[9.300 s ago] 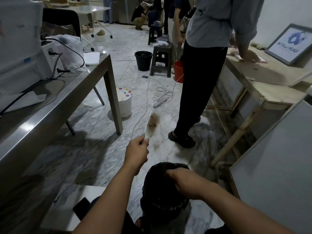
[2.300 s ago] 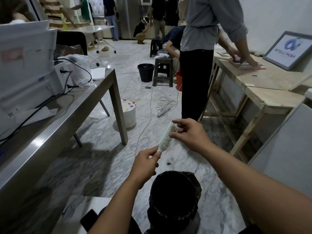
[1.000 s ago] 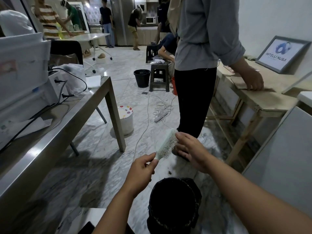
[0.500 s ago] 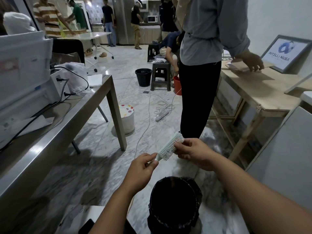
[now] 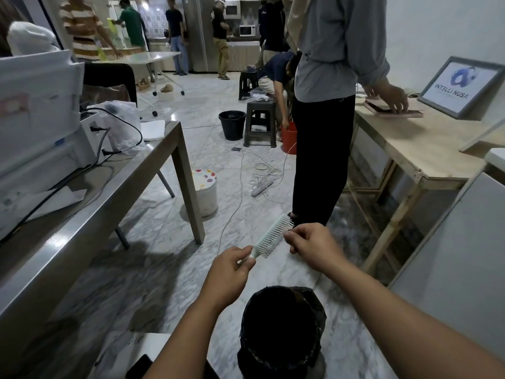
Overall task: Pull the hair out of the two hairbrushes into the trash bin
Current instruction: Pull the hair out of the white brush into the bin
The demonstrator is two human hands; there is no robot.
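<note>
My left hand (image 5: 228,272) grips the handle of a pale green hairbrush (image 5: 272,236), which points up and to the right with its white bristles showing. At the brush's far end my right hand (image 5: 311,248) has its fingertips pinched together against the bristles; whether hair lies between them is too small to tell. Below both hands stands the trash bin (image 5: 282,333), round and lined with a black bag. No second hairbrush is in view.
A steel table (image 5: 90,214) with a printer and cables runs along the left. A person in black trousers (image 5: 319,160) stands just beyond the brush. A wooden table (image 5: 426,157) is at right. A white tub (image 5: 205,192) and a power strip (image 5: 262,186) lie on the floor.
The brush held a brown clump of hair 9.3 s ago; its bristles now look nearly bare. Over the last second my right hand stayed plucking at the brush's far end.
</note>
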